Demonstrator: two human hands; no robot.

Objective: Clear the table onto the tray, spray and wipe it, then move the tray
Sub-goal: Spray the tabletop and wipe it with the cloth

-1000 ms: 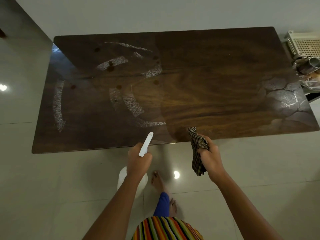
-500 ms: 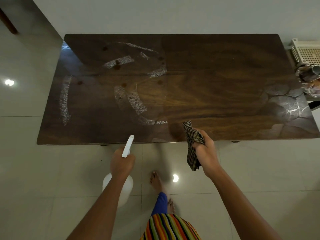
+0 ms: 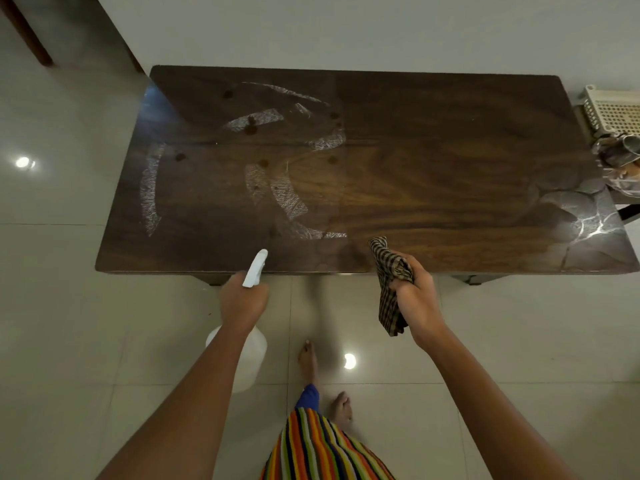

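Observation:
A dark wooden table stretches across the view, with whitish smear arcs and dark spots on its left half. My left hand grips a white spray bottle; its nozzle points at the table's near edge and its body hangs below my wrist. My right hand grips a bunched checked cloth just in front of the near edge, right of centre; part of the cloth dangles below my fist. At the far right, beyond the table's end, a white perforated tray holds metal and glass items.
Pale glossy floor tiles surround the table, with lamp reflections. A wall runs behind the table. Dark furniture legs stand at the top left. My bare feet are on the floor near the table's front.
The view has shifted, so the table sits further right and lower in frame. My left hand with the bottle moved left relative to my right hand. Both grips are unchanged.

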